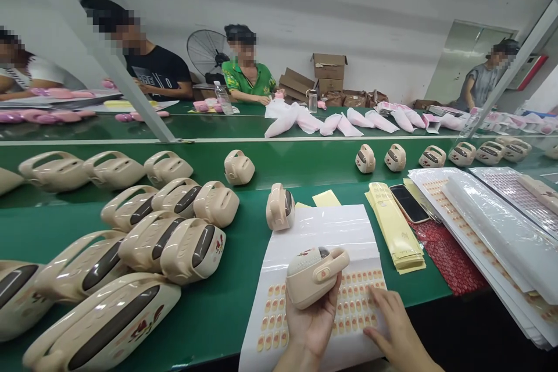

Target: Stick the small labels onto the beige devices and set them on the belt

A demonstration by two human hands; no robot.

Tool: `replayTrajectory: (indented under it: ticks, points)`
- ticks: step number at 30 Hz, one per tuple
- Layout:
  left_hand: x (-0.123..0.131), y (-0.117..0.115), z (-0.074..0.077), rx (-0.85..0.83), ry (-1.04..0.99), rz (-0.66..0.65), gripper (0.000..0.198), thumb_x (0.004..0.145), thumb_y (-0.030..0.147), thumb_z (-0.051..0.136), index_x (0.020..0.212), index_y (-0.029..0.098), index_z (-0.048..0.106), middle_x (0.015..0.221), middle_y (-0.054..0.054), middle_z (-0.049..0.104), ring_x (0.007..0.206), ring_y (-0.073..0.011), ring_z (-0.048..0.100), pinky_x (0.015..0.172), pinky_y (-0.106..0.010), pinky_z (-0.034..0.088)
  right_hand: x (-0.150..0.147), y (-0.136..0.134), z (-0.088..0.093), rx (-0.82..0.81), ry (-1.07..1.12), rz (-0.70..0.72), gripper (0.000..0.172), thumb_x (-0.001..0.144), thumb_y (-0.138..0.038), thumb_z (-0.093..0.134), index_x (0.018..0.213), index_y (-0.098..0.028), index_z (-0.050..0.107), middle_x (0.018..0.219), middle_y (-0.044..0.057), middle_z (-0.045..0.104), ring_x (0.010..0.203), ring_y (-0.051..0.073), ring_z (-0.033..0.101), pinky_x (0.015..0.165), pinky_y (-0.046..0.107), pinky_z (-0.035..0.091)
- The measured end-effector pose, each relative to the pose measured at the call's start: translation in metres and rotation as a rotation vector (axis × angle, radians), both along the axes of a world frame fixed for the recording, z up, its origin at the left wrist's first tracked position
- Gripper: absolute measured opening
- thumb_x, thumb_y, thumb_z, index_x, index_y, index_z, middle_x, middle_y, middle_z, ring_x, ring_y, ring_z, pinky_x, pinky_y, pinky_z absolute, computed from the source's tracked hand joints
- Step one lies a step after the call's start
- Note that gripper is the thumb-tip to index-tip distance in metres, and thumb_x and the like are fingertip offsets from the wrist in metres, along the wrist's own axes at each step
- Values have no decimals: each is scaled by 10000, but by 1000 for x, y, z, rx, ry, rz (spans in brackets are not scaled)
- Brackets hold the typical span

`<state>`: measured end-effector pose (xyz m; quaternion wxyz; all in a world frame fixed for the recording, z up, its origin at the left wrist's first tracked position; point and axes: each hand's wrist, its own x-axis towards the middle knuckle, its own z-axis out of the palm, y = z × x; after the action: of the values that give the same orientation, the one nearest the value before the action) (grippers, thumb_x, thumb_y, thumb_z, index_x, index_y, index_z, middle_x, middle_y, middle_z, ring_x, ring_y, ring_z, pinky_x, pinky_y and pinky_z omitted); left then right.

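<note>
My left hand [311, 319] is wrapped under a beige plastic device with a carry handle [307, 282], holding it tilted above a sticker sheet [300, 241]. A small oval sticker shows at the handle's base, and part of a dark window is visible on top. The white sheet carries rows of small oval cream-and-orange stickers. My right hand [394, 325] is over the sheet's right edge, its thumb and fingers apart, fingertips at the stickers. I see nothing in it. Another beige device [279, 207] stands at the sheet's far left corner.
Several beige devices [174, 232] crowd the left of the green bench, and more [394, 157] line the strip behind. Yellow paper strips [392, 224], a phone [410, 203], red bubble wrap [455, 261] and stacked sheets [492, 232] lie right. Several co-workers sit or stand beyond.
</note>
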<state>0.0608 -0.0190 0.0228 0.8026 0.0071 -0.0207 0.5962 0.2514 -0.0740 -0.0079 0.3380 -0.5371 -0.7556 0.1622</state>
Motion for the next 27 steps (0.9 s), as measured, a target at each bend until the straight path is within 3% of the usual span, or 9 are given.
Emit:
replayTrajectory:
  ticks: [4, 8, 12, 16, 18, 20, 23, 25, 27]
  points:
    - [-2, 2, 0, -14, 31, 36, 341, 898, 276, 358, 1068, 226, 649, 1129, -72, 656, 1111, -295, 536, 928, -466, 438, 4, -11, -18, 92, -43, 19, 367, 830, -126, 501, 1140, -319, 531, 1099, 61, 583, 995, 246, 543, 824, 414, 513]
    - [-5, 2, 3, 42, 56, 65, 333, 888, 325, 391, 1085, 223, 638, 1113, -86, 664, 1092, -309, 548, 903, -458, 458, -2, -8, -14, 98, -8, 1, 227, 825, -123, 498, 931, -295, 600, 1004, 60, 589, 919, 240, 556, 769, 416, 523]
    - [-16, 1, 10, 63, 127, 173, 311, 885, 337, 400, 1083, 264, 629, 1039, -79, 698, 989, -307, 618, 786, -480, 523, -2, -5, -11, 31, 85, -19, 140, 806, -154, 519, 796, -260, 611, 877, 58, 585, 865, 237, 564, 739, 402, 516]
    - [-33, 0, 14, -9, 437, 266, 326, 815, 430, 515, 1100, 296, 598, 983, -47, 711, 916, -269, 648, 726, -417, 549, 4, 7, 9, -113, 335, -120, 127, 772, -330, 600, 695, -233, 631, 847, 65, 576, 861, 246, 566, 763, 400, 482]
    - [-43, 0, 13, 6, 737, 313, 521, 681, 508, 642, 1143, 284, 558, 995, -52, 691, 927, -277, 633, 738, -394, 543, 5, 20, 32, -180, 528, -205, 231, 734, -433, 628, 662, -214, 625, 843, 67, 564, 856, 245, 560, 765, 390, 460]
    - [-51, 0, 9, 158, 1077, 423, 746, 524, 487, 761, 1191, 273, 506, 1064, -68, 644, 979, -300, 601, 768, -393, 528, 3, 33, 61, -255, 712, -228, 291, 689, -488, 657, 654, -201, 615, 861, 61, 545, 842, 230, 548, 751, 366, 443]
    - [-58, -1, 4, 607, 1468, 595, 942, 419, 303, 833, 1260, 289, 408, 1214, -98, 533, 1094, -340, 524, 876, -452, 461, -13, 47, 100, -379, 849, -46, 285, 650, -474, 700, 652, -199, 624, 870, 49, 518, 863, 212, 519, 747, 335, 421]
    - [-58, 0, 5, 887, 1578, 612, 972, 450, 235, 808, 1296, 307, 335, 1267, -116, 478, 1143, -357, 482, 916, -505, 414, -29, 51, 115, -420, 837, 89, 258, 640, -444, 717, 645, -200, 633, 863, 46, 508, 897, 213, 498, 779, 337, 399]
    - [-56, 1, 9, 1054, 1615, 598, 962, 502, 241, 775, 1318, 319, 272, 1280, -129, 458, 1158, -362, 467, 909, -529, 410, -45, 52, 121, -431, 787, 154, 229, 645, -418, 714, 650, -202, 637, 872, 45, 495, 913, 213, 481, 799, 345, 378]
